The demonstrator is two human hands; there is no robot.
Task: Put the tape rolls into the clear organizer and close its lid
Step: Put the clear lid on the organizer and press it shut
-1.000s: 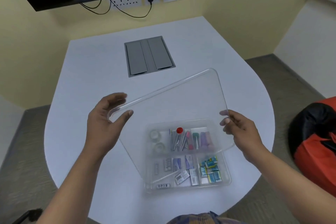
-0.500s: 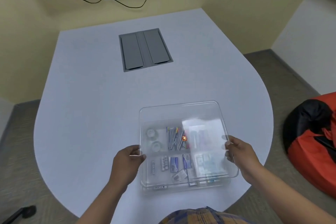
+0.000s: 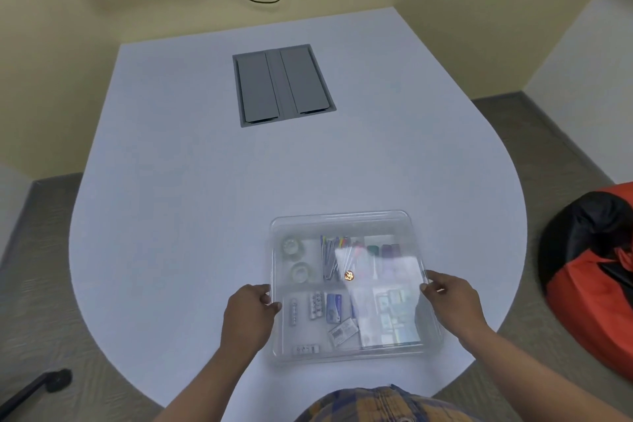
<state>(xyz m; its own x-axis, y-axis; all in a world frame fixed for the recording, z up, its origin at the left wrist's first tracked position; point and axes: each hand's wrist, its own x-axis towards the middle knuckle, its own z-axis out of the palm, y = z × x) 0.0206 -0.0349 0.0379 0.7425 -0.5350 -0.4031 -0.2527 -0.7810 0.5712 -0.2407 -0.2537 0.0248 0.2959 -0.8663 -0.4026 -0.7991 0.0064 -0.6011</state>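
Note:
The clear organizer (image 3: 346, 355) sits near the front edge of the white table, with its clear lid (image 3: 342, 218) lying flat over it. Through the lid I see two clear tape rolls (image 3: 296, 259) in the back left compartment, one behind the other. Pens, markers, batteries and small packets fill the other compartments. My left hand (image 3: 248, 315) pinches the lid's left edge. My right hand (image 3: 450, 301) holds the lid's right edge. Glare hides part of the right side.
A grey cable hatch (image 3: 283, 84) is set into the white table (image 3: 171, 216) further back. Wall sockets and cables hang under a screen at the wall. A red and black beanbag (image 3: 592, 271) lies on the floor to the right.
The lid was held up tilted above the organizer; both hands have lowered it flat onto the box. My left hand slid from the lid's far corner to its left edge.

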